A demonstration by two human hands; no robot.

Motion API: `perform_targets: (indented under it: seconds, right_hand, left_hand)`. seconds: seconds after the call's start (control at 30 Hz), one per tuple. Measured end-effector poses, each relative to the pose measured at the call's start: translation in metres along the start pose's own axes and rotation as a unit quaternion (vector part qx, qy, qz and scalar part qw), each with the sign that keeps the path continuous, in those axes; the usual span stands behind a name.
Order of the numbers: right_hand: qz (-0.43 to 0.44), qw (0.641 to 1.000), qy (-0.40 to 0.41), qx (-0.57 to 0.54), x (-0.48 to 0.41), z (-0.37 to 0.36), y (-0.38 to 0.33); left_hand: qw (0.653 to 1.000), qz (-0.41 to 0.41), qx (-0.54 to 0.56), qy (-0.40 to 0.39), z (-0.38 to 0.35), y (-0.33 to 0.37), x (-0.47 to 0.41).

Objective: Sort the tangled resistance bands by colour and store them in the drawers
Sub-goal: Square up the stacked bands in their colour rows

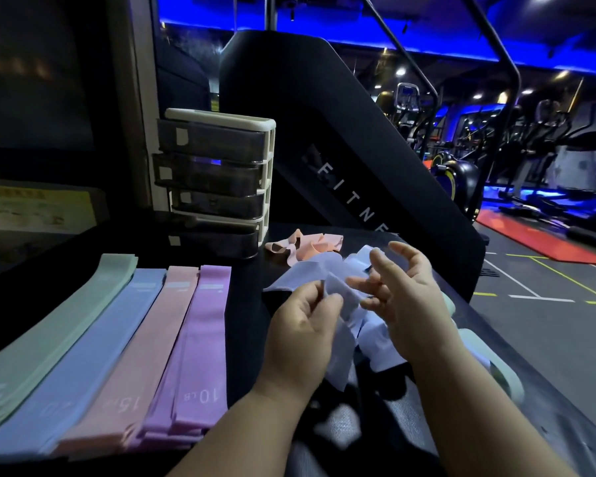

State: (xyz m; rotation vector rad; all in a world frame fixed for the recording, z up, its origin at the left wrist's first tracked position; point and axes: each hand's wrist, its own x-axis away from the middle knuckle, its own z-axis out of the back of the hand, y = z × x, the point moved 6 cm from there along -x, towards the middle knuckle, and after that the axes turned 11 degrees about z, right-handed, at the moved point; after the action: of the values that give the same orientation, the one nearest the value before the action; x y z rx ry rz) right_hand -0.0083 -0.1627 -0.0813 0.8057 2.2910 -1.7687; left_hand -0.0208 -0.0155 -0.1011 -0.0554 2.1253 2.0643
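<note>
Nearest the camera, two bare forearms reach out over a dark surface (pixel 245 304). The left hand (pixel 303 325) pinches a fold of the pale blue bands (pixel 379 342) between thumb and curled fingers, holding it just above the surface. The right hand (pixel 403 294) is beside it, palm turned inward, with its fingers bent and spread against the same tangle. Whether it actually grips the bands cannot be told. The pale blue bands hang in a crumpled bunch between and beneath both hands. Under the right forearm, at the right edge of the surface, lie pale green bands (pixel 503 370), partly hidden by the arm. To the left, four flat stacks lie side by side, touching along their long edges: the green stack (pixel 49 325), the blue stack (pixel 93 339), the pink stack (pixel 141 346) printed "15", and the purple stack (pixel 197 346) printed "10 LB". Beyond the hands, a small heap of peach-pink bands (pixel 307 247) lies loosely tangled, just beside the foot of the drawer unit (pixel 217 180). The unit has a white frame and four dark translucent drawers, all pushed in. Behind it rises a black machine housing (pixel 341 132) with partial white lettering. Farther right are a red floor mat (pixel 544 239) and rows of exercise machines (pixel 537 139) under blue lighting.
</note>
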Motion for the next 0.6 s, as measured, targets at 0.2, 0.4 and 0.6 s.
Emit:
perform_targets:
  seconds: [0.2, 0.4, 0.6]
  right_hand:
    - [0.073, 0.987, -0.103, 0.101, 0.001, -0.007, -0.008]
    - [0.066, 0.969, -0.190, 0.141, 0.007, -0.015, -0.004]
    - [0.108, 0.972, -0.161, 0.136, 0.006, -0.014, -0.010]
  left_hand:
    - [0.989, 0.087, 0.119, -0.013, 0.004, -0.007, -0.003]
    - [0.983, 0.094, 0.152, -0.035, 0.002, -0.011, -0.005]
    - [0.991, 0.048, 0.107, 0.061, 0.014, -0.015, -0.013]
